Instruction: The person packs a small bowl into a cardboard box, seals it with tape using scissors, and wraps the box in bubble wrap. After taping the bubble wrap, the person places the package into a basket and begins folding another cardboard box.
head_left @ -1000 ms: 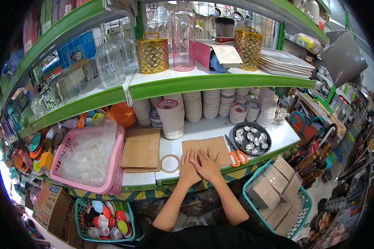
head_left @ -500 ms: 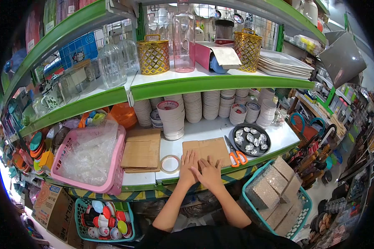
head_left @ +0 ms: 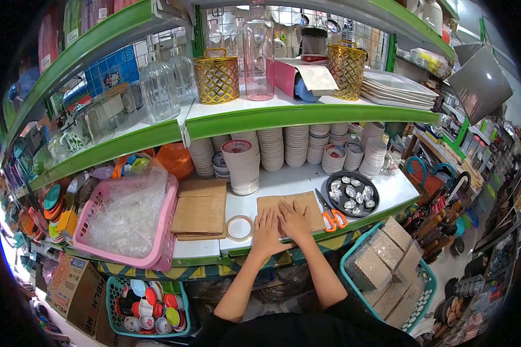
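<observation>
A flat piece of brown cardboard (head_left: 307, 202) lies at the front edge of the white shelf. My left hand (head_left: 266, 236) rests palm down on its left part, fingers stretched out. Beside it, my right hand (head_left: 295, 221) presses flat on the middle of the cardboard, fingers extended. Both hands are open and hold nothing. Orange-handled scissors (head_left: 333, 220) lie just right of the cardboard. To the left of my hands is a roll of tape (head_left: 239, 228), lying flat. A pile of cardboard sheets (head_left: 200, 208) sits further left.
A black round tray (head_left: 334, 203) holds several foil-wrapped pieces. Stacked bowls (head_left: 242, 170) stand behind. A pink basket (head_left: 167, 231) with bubble wrap is at left. Below are a teal basket (head_left: 428, 289) of wrapped boxes and another teal basket (head_left: 111, 312) with colourful cups.
My right hand has slid further up the cardboard, toward its middle. My left hand has shifted slightly, with its thumb now spread to the right. The cardboard stays flat.
</observation>
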A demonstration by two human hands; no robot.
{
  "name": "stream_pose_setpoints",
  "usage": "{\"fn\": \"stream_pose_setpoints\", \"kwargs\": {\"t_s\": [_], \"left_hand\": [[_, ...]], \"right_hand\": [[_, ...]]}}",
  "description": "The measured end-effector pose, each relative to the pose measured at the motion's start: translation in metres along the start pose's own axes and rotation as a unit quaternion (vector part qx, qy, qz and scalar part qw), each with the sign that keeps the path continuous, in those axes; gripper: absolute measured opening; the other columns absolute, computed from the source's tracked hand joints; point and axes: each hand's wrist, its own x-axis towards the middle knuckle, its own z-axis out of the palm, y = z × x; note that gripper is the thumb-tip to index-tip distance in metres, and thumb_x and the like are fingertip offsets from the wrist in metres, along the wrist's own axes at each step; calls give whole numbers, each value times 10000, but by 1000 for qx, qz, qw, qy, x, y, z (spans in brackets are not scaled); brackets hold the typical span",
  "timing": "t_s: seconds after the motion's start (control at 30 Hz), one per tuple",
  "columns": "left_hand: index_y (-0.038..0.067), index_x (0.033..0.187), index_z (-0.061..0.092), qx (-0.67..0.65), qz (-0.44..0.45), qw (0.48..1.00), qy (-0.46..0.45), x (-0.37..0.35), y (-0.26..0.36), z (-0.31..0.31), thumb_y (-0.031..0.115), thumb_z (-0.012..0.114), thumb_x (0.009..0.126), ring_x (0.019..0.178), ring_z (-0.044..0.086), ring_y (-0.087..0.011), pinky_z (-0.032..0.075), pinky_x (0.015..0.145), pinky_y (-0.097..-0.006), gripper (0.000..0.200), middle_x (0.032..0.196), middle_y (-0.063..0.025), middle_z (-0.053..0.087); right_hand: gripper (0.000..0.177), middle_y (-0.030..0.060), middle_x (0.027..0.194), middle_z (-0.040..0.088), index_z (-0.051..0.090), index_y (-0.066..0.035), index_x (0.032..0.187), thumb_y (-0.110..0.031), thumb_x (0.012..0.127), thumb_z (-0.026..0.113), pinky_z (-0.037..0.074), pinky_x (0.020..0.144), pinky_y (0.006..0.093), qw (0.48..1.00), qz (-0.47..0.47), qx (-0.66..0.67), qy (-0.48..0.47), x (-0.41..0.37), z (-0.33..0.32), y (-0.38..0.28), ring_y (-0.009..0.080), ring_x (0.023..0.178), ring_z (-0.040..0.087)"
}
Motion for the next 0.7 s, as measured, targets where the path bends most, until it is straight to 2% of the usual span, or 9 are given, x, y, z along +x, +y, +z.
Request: {"fn": "stream_pose_setpoints", "kwargs": {"t_s": [0.1,0.17,0.2,0.27,0.37,0.4,0.47,0.5,0.7], "left_hand": [[-51,1431,238,-23,3,1000,-2,0,-4,3,652,688,614,1422,133,-330,88,1147,-495,1168,1505,-209,223],[-57,1428,241,-38,2,999,0,0,-6,5,659,684,618,1424,128,-331,88,1149,-488,1168,1506,-214,216],[-63,1423,250,-41,-1,999,1,1,-7,7,651,666,651,1427,116,-331,88,1151,-477,1131,1510,-219,204],[-68,1418,259,-43,-2,999,2,1,-9,9,644,647,684,1430,104,-332,88,1153,-466,1093,1513,-224,193],[-75,1416,260,-90,-14,996,13,3,-15,16,598,590,780,1432,101,-336,85,1155,-447,983,1516,-229,187],[-69,1415,269,-108,-23,994,15,3,-16,17,567,574,812,1432,95,-341,82,1156,-437,927,1516,-230,183],[-62,1413,278,-125,-32,991,19,4,-17,17,535,557,843,1432,88,-345,78,1157,-427,872,1517,-232,180],[-50,1413,288,-157,-49,986,24,4,-16,16,510,561,853,1431,86,-352,87,1155,-428,837,1516,-234,180],[-21,1409,317,-284,-79,952,82,6,-15,13,429,595,867,1427,96,-364,126,1147,-435,757,1510,-234,201]], "right_hand": [[562,97,1459,380,452,-91,1361,-455,935,407,84,1103,601,999,4,-6,38,1,4,6,356,1381,257],[667,224,1466,312,418,-53,1375,-498,883,492,104,1118,556,995,85,-37,44,-3,-7,-1,417,1380,210],[667,224,1466,312,418,-53,1375,-498,883,492,104,1118,556,995,84,-37,43,-4,-6,0,417,1380,210],[749,337,1433,268,412,-14,1356,-488,811,609,119,1118,549,983,137,-47,110,-6,-6,3,477,1363,189],[755,362,1387,317,447,-12,1325,-476,769,659,243,1081,527,972,153,-102,146,-7,-16,5,506,1293,309],[755,362,1387,317,447,-12,1325,-476,769,659,243,1081,527,972,153,-102,146,-6,-20,6,506,1293,309],[687,335,1366,361,489,-7,1275,-413,757,687,284,1049,540,970,191,-54,138,-4,-29,11,480,1243,384],[635,321,1327,407,519,1,1230,-359,742,710,332,1022,510,969,169,-20,177,-6,-33,12,445,1191,445],[619,265,1257,472,464,17,1274,-185,741,705,407,972,421,967,127,77,206,-12,-52,11,418,1145,485]]}}
